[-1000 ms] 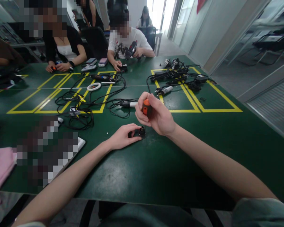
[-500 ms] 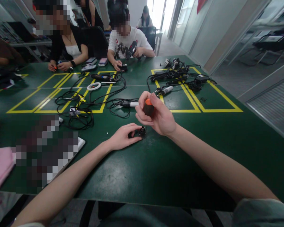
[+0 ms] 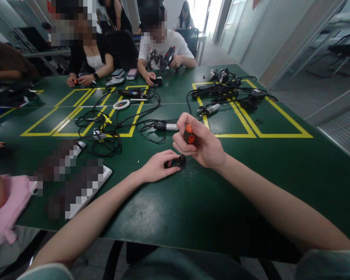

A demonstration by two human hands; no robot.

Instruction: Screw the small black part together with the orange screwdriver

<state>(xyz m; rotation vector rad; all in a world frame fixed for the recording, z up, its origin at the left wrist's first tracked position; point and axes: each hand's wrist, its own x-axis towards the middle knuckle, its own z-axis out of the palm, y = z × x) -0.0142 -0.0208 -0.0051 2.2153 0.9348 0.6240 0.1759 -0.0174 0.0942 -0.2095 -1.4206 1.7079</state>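
Observation:
My right hand (image 3: 202, 146) is closed around the orange and black handle of a screwdriver (image 3: 189, 135), held upright with its tip down. Just below it a small black part (image 3: 181, 160) rests on the green table (image 3: 169, 210). My left hand (image 3: 157, 166) lies on the table with its fingers curled around that part, pinning it in place. The screwdriver's shaft is hidden between my two hands.
Tangled black cables (image 3: 105, 128), a white ring (image 3: 121, 104) and a silver and black tool (image 3: 166, 126) lie inside yellow floor-tape boxes beyond my hands. More tools and cables (image 3: 224, 89) sit at the far right. Two people sit across the table. A pink cloth (image 3: 6, 210) lies at left.
My right hand has twisted the screwdriver handle a little while staying over the part. The view has shifted slightly, so everything sits a bit further right.

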